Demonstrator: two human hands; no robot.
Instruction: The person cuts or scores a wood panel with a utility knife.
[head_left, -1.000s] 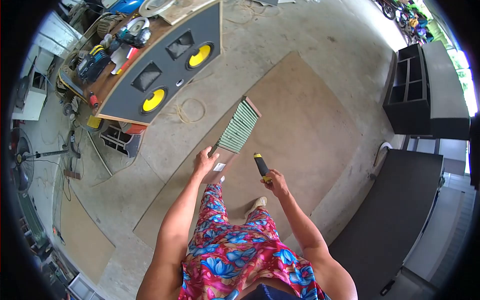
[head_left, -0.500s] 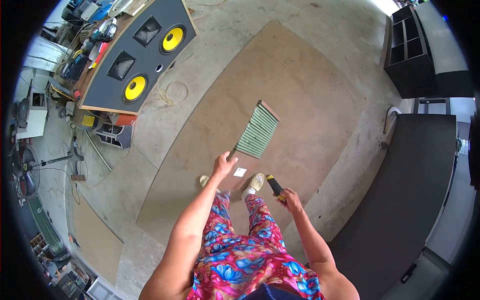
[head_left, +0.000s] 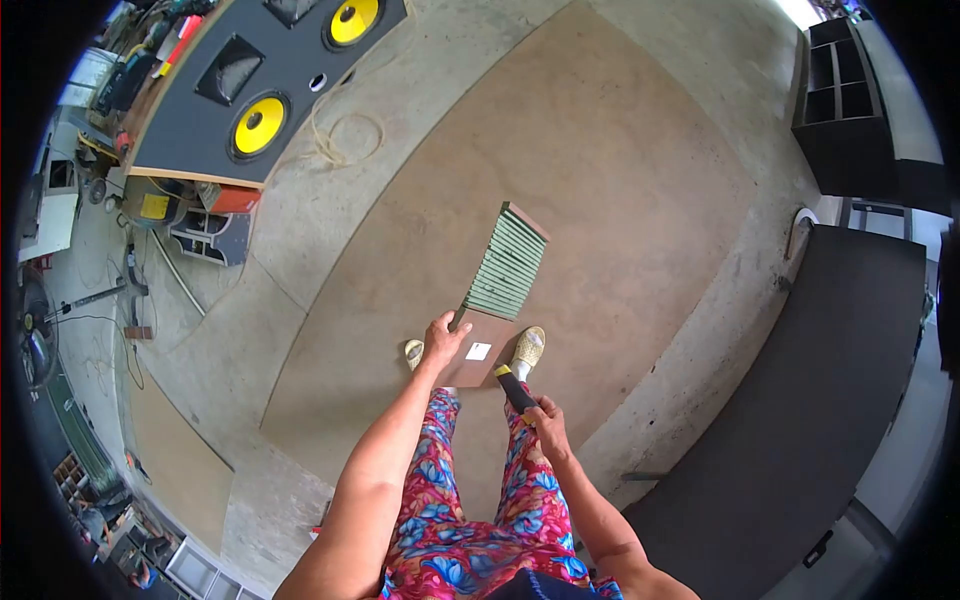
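Note:
My left hand (head_left: 442, 340) grips the left edge of a brown wooden panel (head_left: 490, 328), its fingers closed around it. Green slats (head_left: 505, 268) run in close rows across the panel's far half. A small white label (head_left: 478, 351) lies on the plain brown near half. In my right hand (head_left: 547, 425) is a long black tool with yellow ends (head_left: 516, 391), pointing up and left. Its tip is close to the panel's lower right corner, over my right leg.
Under my slippers (head_left: 529, 346) lies a large brown sheet (head_left: 620, 180) on the concrete floor. A grey speaker cabinet with yellow cones (head_left: 185, 140) stands at upper left, near a coiled cable (head_left: 352, 140). Along the right is a long dark panel (head_left: 780, 400).
My right hand has brought the black-and-yellow tool leftward, closer to the panel. More of the panel's plain brown half shows. The camera view has shifted slightly.

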